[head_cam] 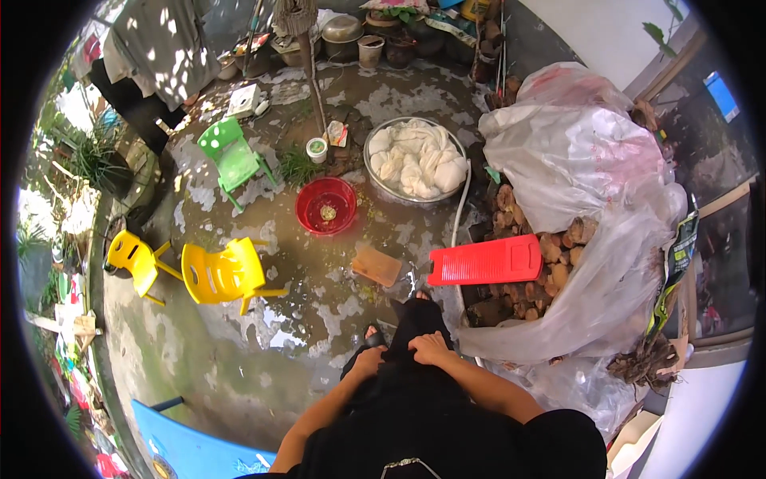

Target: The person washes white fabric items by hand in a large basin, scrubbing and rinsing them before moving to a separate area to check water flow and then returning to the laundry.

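My left hand (pixel 367 361) is closed on the black trousers (pixel 419 323) at my left thigh. My right hand (pixel 431 348) grips the same dark cloth at the right thigh, fingers curled. Past my sandalled feet, a brown rectangular block (pixel 376 266) lies on the wet ground. A red plastic washboard (pixel 486 261) rests to the right, its far end against stacked logs. Farther ahead stands a red basin (pixel 304 206) with a small yellowish thing inside. A large metal basin (pixel 370 169) holds bunched white cloth (pixel 417 157).
Two yellow chairs (pixel 222 272) and a green chair (pixel 234 158) stand on the left. A pale hose (pixel 461 206) runs beside the metal basin. Plastic sheeting (pixel 574 149) covers the log pile (pixel 559 269). At lower left is a blue tabletop (pixel 191 446). A wooden post (pixel 311 78) rises ahead.
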`<state>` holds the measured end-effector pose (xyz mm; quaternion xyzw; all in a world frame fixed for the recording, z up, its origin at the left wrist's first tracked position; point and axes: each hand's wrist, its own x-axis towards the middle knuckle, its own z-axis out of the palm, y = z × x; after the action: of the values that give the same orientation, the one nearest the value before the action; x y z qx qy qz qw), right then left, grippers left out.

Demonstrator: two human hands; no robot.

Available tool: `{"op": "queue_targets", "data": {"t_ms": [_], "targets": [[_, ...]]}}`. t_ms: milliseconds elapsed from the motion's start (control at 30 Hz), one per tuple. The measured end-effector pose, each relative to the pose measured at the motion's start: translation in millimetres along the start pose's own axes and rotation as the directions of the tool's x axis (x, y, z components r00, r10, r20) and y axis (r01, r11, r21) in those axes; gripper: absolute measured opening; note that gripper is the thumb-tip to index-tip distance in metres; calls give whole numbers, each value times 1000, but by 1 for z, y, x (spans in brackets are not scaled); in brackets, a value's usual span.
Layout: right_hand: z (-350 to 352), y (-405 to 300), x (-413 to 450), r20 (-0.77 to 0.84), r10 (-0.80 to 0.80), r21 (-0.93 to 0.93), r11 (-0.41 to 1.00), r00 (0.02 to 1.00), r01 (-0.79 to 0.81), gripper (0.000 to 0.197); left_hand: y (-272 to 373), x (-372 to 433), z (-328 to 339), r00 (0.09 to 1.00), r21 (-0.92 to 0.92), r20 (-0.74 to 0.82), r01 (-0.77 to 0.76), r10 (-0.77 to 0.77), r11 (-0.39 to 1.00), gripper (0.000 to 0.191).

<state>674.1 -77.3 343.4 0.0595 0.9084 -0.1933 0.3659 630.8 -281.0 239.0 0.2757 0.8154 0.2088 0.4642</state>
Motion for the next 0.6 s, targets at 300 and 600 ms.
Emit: {"op": "queue_targets", "data": {"t_ms": [300, 600], "targets": [[-75, 31, 114, 64, -388, 289, 889, 919, 355, 28, 2, 96, -68, 998, -86, 32, -58, 61, 995, 31], [-155, 115, 227, 193, -451, 647, 726, 871, 233, 27, 58, 209, -169, 956, -210, 181, -190, 229, 959, 33]]}}
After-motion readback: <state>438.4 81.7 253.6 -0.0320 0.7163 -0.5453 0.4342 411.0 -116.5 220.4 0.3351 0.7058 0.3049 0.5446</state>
